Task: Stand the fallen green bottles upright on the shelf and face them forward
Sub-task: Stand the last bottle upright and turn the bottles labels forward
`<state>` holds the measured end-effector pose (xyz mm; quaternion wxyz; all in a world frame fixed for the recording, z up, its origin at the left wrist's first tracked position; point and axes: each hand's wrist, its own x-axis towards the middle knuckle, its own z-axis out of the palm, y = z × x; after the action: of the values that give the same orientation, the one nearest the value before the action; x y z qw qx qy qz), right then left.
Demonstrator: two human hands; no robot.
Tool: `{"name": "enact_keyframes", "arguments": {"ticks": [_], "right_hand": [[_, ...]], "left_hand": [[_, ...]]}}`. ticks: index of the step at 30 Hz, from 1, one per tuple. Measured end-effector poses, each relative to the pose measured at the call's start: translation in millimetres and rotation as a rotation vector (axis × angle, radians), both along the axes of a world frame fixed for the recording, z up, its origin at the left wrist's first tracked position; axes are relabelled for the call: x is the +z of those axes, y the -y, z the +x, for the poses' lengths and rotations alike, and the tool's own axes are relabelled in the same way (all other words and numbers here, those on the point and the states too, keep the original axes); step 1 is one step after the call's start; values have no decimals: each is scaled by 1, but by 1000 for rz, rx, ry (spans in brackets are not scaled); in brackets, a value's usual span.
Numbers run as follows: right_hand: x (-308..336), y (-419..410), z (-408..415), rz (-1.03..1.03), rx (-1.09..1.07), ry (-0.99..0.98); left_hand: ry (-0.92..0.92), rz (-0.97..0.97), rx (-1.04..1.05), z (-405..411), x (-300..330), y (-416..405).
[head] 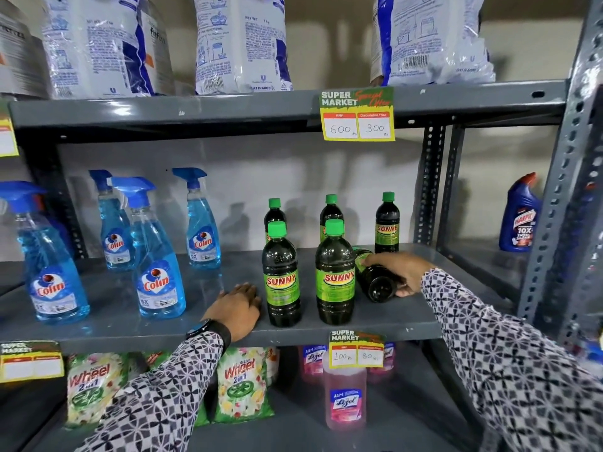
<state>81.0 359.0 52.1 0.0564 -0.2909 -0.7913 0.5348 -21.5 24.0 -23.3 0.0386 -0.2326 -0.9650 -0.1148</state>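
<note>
Several dark green Sunny bottles with green caps stand on the grey middle shelf (408,314). Two are at the front, labels forward: the left front bottle (282,278) and the right front bottle (335,275). Three more stand behind, the rightmost back bottle (387,223) showing its label. One fallen bottle (375,282) lies on its side, base toward me, right of the front pair. My right hand (399,270) is closed over its body. My left hand (238,308) rests flat on the shelf, left of the front left bottle, holding nothing.
Blue Colin spray bottles (156,256) stand on the shelf's left half. A blue Harpic bottle (520,216) sits in the neighbouring bay beyond the slotted upright (432,184). White detergent bags fill the shelf above; Wheel packs and pink Lizol bottles (346,396) sit below. Price tags hang on the shelf edges.
</note>
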Motion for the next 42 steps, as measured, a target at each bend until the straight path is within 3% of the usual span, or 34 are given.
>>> {"name": "enact_keyframes", "arguments": {"ticks": [6, 12, 16, 23, 27, 31, 39, 42], "right_hand": [[7, -7, 2, -36, -87, -296], [-7, 1, 7, 285, -156, -543], [-30, 9, 14, 492, -233, -543], [-37, 14, 20, 444, -175, -550], [-43, 6, 18, 236, -89, -604], [-48, -5, 10, 73, 8, -657], [-51, -1, 5, 373, -73, -596], [-54, -4, 3, 392, -32, -597]], "left_hand": [[-9, -1, -17, -3, -1, 0], [-5, -13, -12, -4, -2, 0], [-9, -7, -13, -3, -2, -1], [-24, -58, -34, -7, -5, 1], [-41, -127, -41, -12, -10, 2], [-23, -54, -28, -13, -8, 1], [-13, -31, -13, -13, -9, 2], [-16, -38, -15, -12, -9, 1]]}}
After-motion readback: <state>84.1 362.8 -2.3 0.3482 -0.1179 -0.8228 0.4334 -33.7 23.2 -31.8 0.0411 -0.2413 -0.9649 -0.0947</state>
